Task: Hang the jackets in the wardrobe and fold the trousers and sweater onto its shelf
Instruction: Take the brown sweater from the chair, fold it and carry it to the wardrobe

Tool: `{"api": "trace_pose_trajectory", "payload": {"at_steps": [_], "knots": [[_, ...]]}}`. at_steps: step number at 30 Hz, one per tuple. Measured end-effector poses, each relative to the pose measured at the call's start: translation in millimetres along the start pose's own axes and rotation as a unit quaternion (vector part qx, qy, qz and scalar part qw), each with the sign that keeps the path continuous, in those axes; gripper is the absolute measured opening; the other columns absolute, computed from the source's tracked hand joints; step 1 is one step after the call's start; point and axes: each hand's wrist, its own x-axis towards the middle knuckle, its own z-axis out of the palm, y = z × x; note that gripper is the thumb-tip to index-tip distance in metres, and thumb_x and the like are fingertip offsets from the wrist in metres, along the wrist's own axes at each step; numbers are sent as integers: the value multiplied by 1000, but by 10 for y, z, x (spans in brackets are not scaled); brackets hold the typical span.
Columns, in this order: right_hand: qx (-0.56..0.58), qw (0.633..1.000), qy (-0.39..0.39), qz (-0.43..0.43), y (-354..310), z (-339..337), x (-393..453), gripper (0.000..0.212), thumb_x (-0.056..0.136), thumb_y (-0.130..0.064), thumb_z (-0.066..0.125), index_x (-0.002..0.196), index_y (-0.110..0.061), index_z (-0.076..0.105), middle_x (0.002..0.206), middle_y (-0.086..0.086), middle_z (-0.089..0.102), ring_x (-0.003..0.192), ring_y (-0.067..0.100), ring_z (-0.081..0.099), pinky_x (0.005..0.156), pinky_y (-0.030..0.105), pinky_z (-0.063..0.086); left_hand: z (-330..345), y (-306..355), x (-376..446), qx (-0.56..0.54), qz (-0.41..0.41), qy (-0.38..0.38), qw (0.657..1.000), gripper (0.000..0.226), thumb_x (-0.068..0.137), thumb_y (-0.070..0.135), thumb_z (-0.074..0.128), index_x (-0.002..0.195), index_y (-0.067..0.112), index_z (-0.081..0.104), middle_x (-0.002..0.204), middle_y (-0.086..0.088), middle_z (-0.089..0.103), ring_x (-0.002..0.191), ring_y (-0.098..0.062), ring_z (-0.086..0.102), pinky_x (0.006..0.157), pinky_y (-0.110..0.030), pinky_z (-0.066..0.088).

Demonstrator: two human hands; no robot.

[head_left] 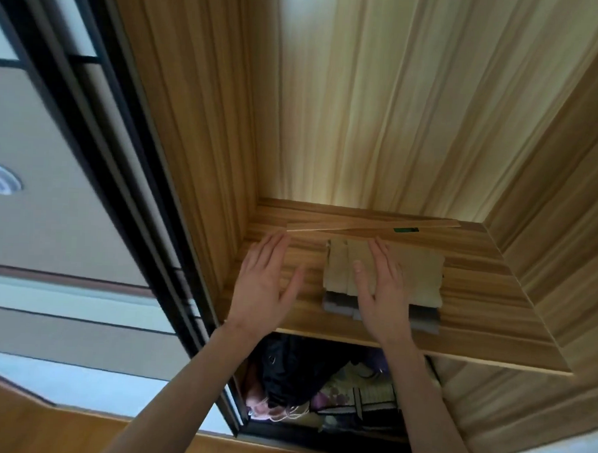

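A folded beige garment [415, 276] lies on top of a folded grey one [423, 322] on the wooden wardrobe shelf [486, 303]. My right hand [380, 291] lies flat on the left part of the beige stack, fingers straight. My left hand [264, 283] is open with straight fingers just left of the stack, over bare shelf wood; whether it touches the shelf I cannot tell. Below the shelf, a black jacket [291, 370] and a patterned garment [362, 397] hang in the wardrobe.
Two thin wooden strips [376, 228] lie across the back of the shelf. Wooden walls close in the shelf at left, back and right. The dark sliding-door frame [138, 185] runs along the left side. The shelf's right half is bare wood.
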Motion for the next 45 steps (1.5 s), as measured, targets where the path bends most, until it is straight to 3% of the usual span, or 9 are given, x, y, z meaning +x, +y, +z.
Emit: {"api": "trace_pose_trajectory", "payload": {"at_steps": [10, 15, 22, 28, 33, 45], "knots": [[57, 992, -33, -104, -1289, 166, -625, 64, 107, -64, 35, 163, -34, 29, 169, -13, 27, 157, 3, 17, 128, 52, 24, -1172, -89, -1039, -3, -54, 136, 989, 54, 107, 38, 52, 151, 8, 48, 153, -4, 52, 149, -22, 41, 119, -47, 37], [107, 977, -56, -178, -1957, 443, -978, 63, 107, -61, 37, 162, -32, 29, 169, -15, 29, 157, 4, 20, 125, 54, 28, -1780, -354, -1851, 41, -144, 177, 973, 59, 107, 53, 43, 156, 22, 43, 162, 5, 44, 152, -16, 35, 123, -39, 31], [188, 938, -123, -263, -2970, 1151, -1674, 63, 106, -46, 52, 161, -18, 36, 167, 0, 37, 157, 12, 27, 124, 55, 31, -2779, -719, -3045, 127, -271, 231, 926, 66, 104, 63, 35, 157, 24, 43, 163, 4, 42, 154, -19, 34, 125, -44, 27], [185, 904, -211, -322, -3849, 1546, -2264, 79, 103, -72, 27, 165, -24, 24, 172, -7, 24, 159, 4, 12, 132, 41, 11, -3563, -874, -3995, 202, -332, 284, 877, 57, 105, 51, 46, 154, 23, 43, 161, 1, 45, 152, -21, 36, 123, -50, 33], [202, 868, -256, -373, -4569, 1780, -2629, 78, 100, -71, 30, 164, -29, 22, 172, -5, 24, 159, 8, 15, 130, 46, 19, -4084, -954, -4599, 250, -366, 324, 836, 56, 105, 49, 47, 153, 20, 42, 158, -6, 49, 151, -23, 38, 121, -55, 37], [234, 790, -271, -498, -6003, 2858, -2933, 73, 103, -67, 37, 162, -23, 35, 168, -6, 35, 158, 7, 21, 130, 35, 14, -4963, -1745, -5324, 358, -435, 330, 757, 58, 104, 46, 50, 152, 15, 47, 159, -4, 48, 153, -22, 35, 123, -51, 31]]}}
